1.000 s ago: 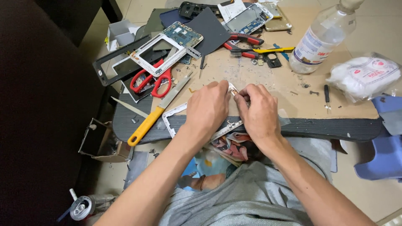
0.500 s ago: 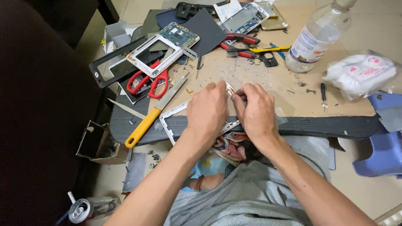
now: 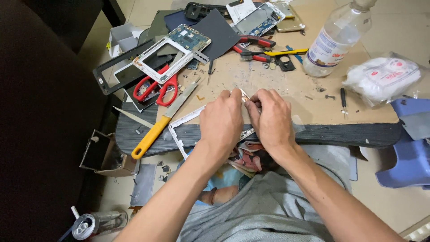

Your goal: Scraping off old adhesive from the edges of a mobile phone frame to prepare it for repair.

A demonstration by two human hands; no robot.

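Note:
My left hand (image 3: 221, 122) and my right hand (image 3: 270, 120) are pressed together at the near edge of the brown work board (image 3: 286, 85). Both pinch a small thin metal part (image 3: 245, 95) between the fingertips. Under the hands lies a white phone frame (image 3: 181, 134), partly hidden by the left hand. A yellow-handled knife (image 3: 156, 127) lies just left of that frame. Red scissors (image 3: 156, 86) rest farther left on more phone frames.
A clear plastic bottle (image 3: 333, 38) stands at the back right, beside a white plastic bag (image 3: 383, 78). Pliers (image 3: 253, 47), a circuit board (image 3: 189, 38), a small screwdriver (image 3: 343, 99) and loose screws litter the board. A blue stool (image 3: 410, 152) is at the right.
The view has shifted slightly; both hands stay together on the small part, with only slight finger movement.

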